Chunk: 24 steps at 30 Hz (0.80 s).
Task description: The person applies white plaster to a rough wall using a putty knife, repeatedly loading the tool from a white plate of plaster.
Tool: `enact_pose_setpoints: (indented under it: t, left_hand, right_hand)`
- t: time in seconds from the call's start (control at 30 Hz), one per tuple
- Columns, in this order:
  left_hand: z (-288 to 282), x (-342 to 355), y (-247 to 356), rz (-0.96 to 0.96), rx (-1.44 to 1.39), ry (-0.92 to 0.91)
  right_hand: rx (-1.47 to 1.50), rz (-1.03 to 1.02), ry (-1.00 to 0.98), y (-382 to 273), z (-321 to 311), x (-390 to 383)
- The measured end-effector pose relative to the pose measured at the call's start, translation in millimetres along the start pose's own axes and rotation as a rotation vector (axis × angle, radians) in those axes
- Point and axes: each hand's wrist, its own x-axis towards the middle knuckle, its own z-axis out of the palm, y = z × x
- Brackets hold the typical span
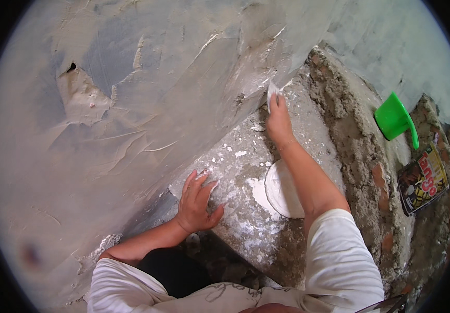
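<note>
My right hand (pixel 279 122) reaches forward to the corner where the plastered wall (pixel 183 94) meets the rough ledge. Its fingers close around a small flat scraper (pixel 273 91), coated in white, whose edge is against or very near the wall. Beneath my right forearm sits a round container of white plaster (pixel 283 190), partly hidden by the arm. My left hand (pixel 198 204) is held low over the ledge beside the wall. Its fingers are spread, white smears mark the fingertips, and nothing is in it.
White drips and spills cover the grey ledge (pixel 240 229). To the right, rough steps (pixel 347 115) with exposed brick descend. A green plastic dipper (pixel 392 119) and a dark printed packet (pixel 423 180) lie there. A hole (pixel 72 67) and ridges mark the wall.
</note>
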Motion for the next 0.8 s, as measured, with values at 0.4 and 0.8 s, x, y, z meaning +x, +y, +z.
enact_pose_setpoints:
  t: [0.4, 0.8]
  left_hand:
    - [-1, 0, 1, -0.025, 0.011, 0.034]
    - [-1, 0, 3, -0.021, 0.008, 0.054]
  right_hand:
    - [0.229, -0.001, 0.467, -38, -48, 67]
    - [0.062, -0.057, 0.309, -25, -61, 14]
